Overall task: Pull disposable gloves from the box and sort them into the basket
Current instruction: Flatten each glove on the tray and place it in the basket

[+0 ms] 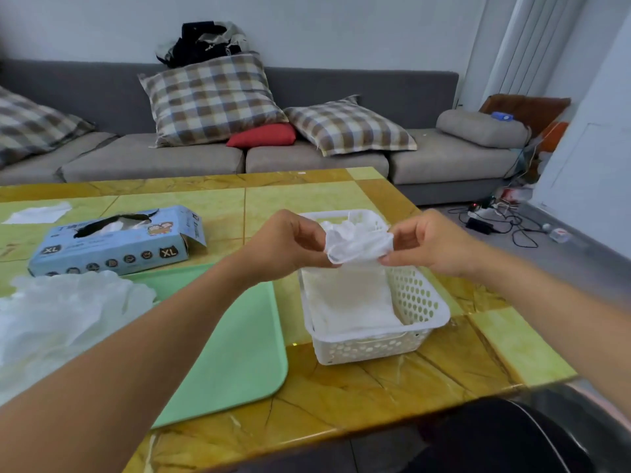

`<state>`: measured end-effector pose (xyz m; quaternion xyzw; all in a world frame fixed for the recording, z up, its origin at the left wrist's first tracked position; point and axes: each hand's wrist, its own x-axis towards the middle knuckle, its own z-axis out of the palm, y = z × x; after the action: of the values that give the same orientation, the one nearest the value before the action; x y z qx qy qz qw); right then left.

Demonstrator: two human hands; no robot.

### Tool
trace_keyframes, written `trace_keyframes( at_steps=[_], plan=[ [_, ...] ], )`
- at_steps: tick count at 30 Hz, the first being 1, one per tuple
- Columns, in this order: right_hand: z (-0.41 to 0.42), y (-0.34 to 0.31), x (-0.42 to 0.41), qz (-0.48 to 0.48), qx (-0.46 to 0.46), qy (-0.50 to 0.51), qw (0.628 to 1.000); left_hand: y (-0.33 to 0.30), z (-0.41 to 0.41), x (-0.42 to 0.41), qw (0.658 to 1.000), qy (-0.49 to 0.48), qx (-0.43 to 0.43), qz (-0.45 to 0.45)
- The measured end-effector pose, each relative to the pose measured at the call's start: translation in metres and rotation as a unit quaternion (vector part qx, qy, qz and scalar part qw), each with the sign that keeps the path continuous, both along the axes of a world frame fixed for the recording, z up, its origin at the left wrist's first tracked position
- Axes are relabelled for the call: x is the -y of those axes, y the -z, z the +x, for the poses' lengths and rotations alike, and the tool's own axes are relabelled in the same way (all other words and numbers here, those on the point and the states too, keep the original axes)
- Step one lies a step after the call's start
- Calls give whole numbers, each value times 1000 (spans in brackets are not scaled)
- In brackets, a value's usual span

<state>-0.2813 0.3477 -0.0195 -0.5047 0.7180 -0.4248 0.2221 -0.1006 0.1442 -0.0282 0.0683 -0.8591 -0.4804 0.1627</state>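
We judge the job partly done: folded gloves [351, 302] already lie in the basket [423, 302]. Our left hand [283, 244] and right hand [426, 244] pinch one glove [358, 244] between them above it. A loose pile [65, 302] waits near left; the box [116, 240] lies beyond.

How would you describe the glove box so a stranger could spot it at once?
Start at the yellow marble table in front of the grey sofa. On the table's far left, beyond the green tray and the loose pile of clear gloves, lies the glove box. It alone is pale blue cardboard, marked XL, with a torn top slot and an open end flap.
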Motion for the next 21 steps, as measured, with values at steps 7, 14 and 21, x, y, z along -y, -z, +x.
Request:
trace_keyframes(
  at_steps=[7,14,21],
  plan=[
    [30,9,-14,179,-185,-94,962,1,15,-26,936,125,190,-267],
    [40,-6,0,276,-120,-127,945,-17,8,-48,859,194,319,-349],
    [22,-28,37,329,-86,-68,938,-22,5,-58,852,196,365,-320]
  ],
)
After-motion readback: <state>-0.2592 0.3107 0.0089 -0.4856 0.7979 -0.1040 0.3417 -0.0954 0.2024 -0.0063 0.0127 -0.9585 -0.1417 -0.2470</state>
